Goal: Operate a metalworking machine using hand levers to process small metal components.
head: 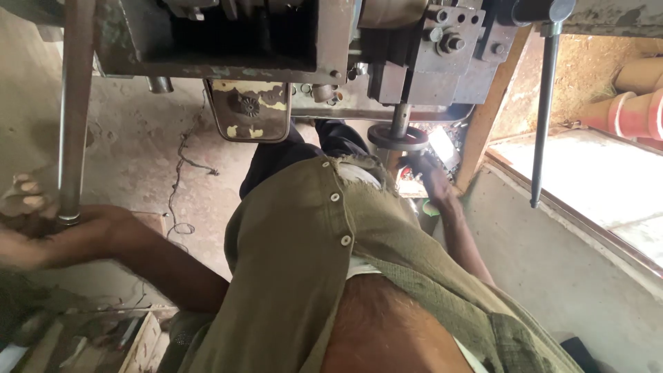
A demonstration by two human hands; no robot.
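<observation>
2 hands (41, 224) (431, 176), 1 steel lever (72, 110)

Left hand (34, 221) fingers curled shut; right hand (429, 174) reaching forward, grip unclear.

Premises: a small machine workshop. Evidence: heavy, worn grey steel machine (414, 62) with bolted blocks and a round handwheel (398, 137), bare stained concrete floor (138, 138), loose black cable (181, 166), stacked terracotta clay pipes (635, 103).
</observation>
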